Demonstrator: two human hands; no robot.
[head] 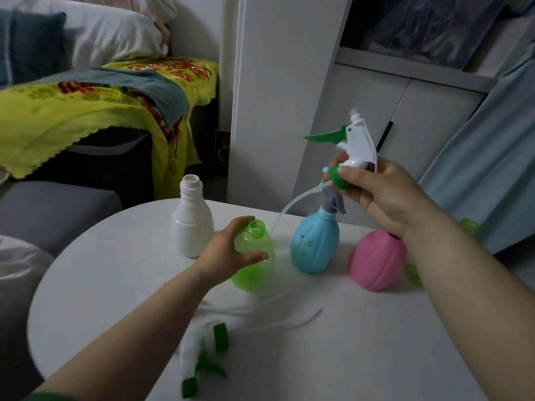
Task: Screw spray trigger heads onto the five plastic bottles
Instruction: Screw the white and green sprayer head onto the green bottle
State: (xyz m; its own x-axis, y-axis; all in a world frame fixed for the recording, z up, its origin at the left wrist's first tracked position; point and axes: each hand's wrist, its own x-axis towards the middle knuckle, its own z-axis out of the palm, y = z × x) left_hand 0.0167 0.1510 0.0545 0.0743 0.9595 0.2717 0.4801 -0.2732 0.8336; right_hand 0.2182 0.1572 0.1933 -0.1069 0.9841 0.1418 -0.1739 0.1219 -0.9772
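My left hand (228, 253) grips a translucent green bottle (256, 264) standing on the round white table (333, 357), its neck open. Up and to the right, my right hand (379, 195) holds a white spray trigger head (354, 143) by its green collar, its dip tube trailing down to the left. A white bottle (191, 224) with an open neck stands behind the green one. The blue bottle (315, 244) carries a head. My right wrist hides the top of the pink bottle (376, 261). Two loose trigger heads (205, 354) lie near the front of the table.
Another green bottle (469, 227) shows only partly behind my right forearm. A bed with a yellow-green cover (86, 111) is at the back left, a white cabinet (362, 96) behind the table. A grey seat (52, 209) borders the table's left side.
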